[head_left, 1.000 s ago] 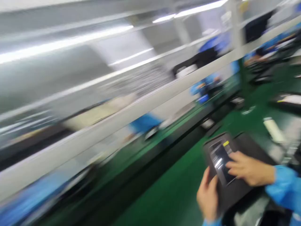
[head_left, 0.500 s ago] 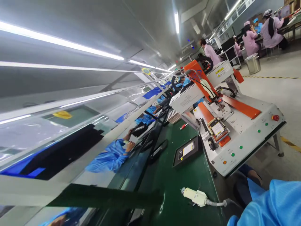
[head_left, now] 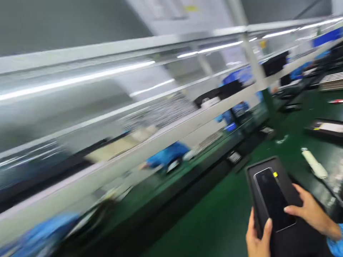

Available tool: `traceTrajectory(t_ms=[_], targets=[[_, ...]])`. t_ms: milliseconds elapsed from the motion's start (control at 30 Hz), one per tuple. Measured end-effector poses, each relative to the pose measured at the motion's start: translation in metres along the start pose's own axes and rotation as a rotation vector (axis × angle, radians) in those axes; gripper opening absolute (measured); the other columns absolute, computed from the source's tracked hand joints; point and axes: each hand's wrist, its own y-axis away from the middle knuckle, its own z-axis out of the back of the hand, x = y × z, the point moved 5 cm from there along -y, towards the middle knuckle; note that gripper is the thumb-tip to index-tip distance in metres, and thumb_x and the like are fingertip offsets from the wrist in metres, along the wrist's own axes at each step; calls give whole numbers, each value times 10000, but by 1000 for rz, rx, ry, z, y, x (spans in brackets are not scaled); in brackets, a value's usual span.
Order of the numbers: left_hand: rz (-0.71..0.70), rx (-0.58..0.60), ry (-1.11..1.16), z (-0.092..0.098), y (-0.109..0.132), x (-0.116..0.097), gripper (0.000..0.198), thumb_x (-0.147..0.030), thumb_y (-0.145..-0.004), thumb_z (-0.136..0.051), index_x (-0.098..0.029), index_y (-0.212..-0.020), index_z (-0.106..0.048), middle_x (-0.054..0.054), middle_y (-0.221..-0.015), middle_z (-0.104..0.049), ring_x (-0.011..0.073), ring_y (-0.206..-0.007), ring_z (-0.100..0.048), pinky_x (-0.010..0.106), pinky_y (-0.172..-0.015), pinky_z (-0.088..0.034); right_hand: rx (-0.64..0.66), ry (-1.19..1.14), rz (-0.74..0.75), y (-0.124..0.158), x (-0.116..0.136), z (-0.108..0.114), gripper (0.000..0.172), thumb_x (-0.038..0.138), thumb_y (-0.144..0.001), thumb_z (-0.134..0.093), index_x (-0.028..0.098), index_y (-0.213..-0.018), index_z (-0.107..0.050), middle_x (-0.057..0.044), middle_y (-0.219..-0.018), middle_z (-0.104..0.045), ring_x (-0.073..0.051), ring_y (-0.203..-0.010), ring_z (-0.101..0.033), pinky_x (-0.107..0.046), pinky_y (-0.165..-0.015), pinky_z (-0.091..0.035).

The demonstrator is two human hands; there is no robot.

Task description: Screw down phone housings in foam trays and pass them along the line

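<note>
Both hands hold a black tray (head_left: 280, 162) over the green bench at the lower right. In it lies a smartphone (head_left: 273, 200) with a dark screen, a silver edge and a small yellow sticker near its top. My left hand (head_left: 257, 237) grips the tray's near left side, its thumb beside the phone's lower edge. Around the right side closes my right hand (head_left: 312, 211), its thumb reaching to the phone's right edge. Beyond the right hand, a white handheld tool (head_left: 314, 163) with a cable lies on the bench.
Another black tray (head_left: 312, 130) with a white-labelled item stands further back on the green bench (head_left: 184, 228). A dark conveyor strip (head_left: 171, 208) runs along the left, carrying a small tray (head_left: 234, 158). Across it, co-workers' blue sleeves (head_left: 171, 151) show beneath a shelf rail (head_left: 187, 126). Motion blurs the left.
The view has swung left; the orange and white machine is out of sight. Both hands and the black tray with the phone have come into view. The handheld tool still lies on the bench.
</note>
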Motion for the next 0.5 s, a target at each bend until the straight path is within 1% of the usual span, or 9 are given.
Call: traceTrajectory(t_ms=[67, 100, 133, 200, 267, 333, 400, 467, 500], targets=[[12, -54, 273, 17, 12, 4, 766, -503, -623, -808, -158, -1270, -585, 138, -1291, -624, 304, -1241, -544, 387, -1056, -471, 125, 49, -85, -1, -2, -11, 871, 500, -612, -821, 146, -1316, -451, -167, -1216, -624, -315, -1079, -627, -445, -979, -513], [13, -70, 387, 28, 16, 3, 804, -474, -610, -826, -123, -1285, -567, 166, -1288, -620, 313, -1226, -555, 402, -1063, -463, 186, 71, -138, 0, -5, -19, 894, 537, -634, -799, 152, -1348, -425, -177, -1213, -624, -321, -1072, -632, -439, -939, -540], [18, -97, 463, 43, 20, 0, 817, -441, -603, -841, -105, -1291, -555, 182, -1281, -619, 318, -1203, -573, 417, -1057, -467, 236, 90, -186, 1, -9, -28, 931, 573, -643, -781, 162, -1383, -393, -186, -1216, -620, -330, -1070, -632, -428, -881, -569], [29, -214, 500, 86, 33, -8, 805, -387, -592, -859, -92, -1278, -558, 188, -1264, -629, 314, -1160, -602, 422, -1045, -476, 315, 120, -246, 4, -19, -44, 1010, 618, -643, -760, 187, -1442, -317, -199, -1244, -600, -347, -1067, -632, -409, -766, -604], [22, -383, 464, 142, 51, -21, 788, -350, -574, -874, -94, -1256, -572, 172, -1248, -643, 304, -1142, -614, 408, -1031, -488, 383, 150, -273, 6, -30, -57, 1036, 632, -642, -754, 198, -1456, -284, -200, -1263, -588, -350, -1037, -643, -404, -708, -612], [12, -566, 397, 205, 75, -38, 759, -298, -582, -871, -114, -1256, -574, 144, -1213, -669, 282, -1100, -639, 385, -981, -523, 448, 171, -310, 8, -41, -65, 1028, 643, -643, -748, 189, -1443, -290, -199, -1260, -590, -343, -1007, -654, -414, -718, -611], [31, -761, 302, 270, 100, -57, 679, -202, -648, -822, -143, -1274, -564, 110, -1139, -707, 239, -963, -691, 348, -853, -581, 489, 198, -355, 9, -52, -67, 1033, 664, -623, -749, 168, -1418, -315, -205, -1233, -604, -342, -997, -656, -410, -728, -610], [81, -942, 176, 332, 125, -75, 611, -110, -723, -738, -186, -1298, -549, 78, -1079, -729, 181, -795, -706, 304, -730, -599, 511, 223, -387, 10, -63, -64, 1031, 684, -611, -742, 160, -1399, -334, -209, -1220, -610, -344, -1002, -654, -399, -722, -608], [115, -1018, 107, 360, 137, -84, 600, -97, -746, -711, -200, -1311, -539, 73, -1051, -734, 161, -729, -699, 293, -694, -598, 519, 232, -395, 9, -68, -62, 1020, 689, -617, -734, 160, -1394, -338, -209, -1221, -609, -343, -1008, -653, -393, -723, -607]])
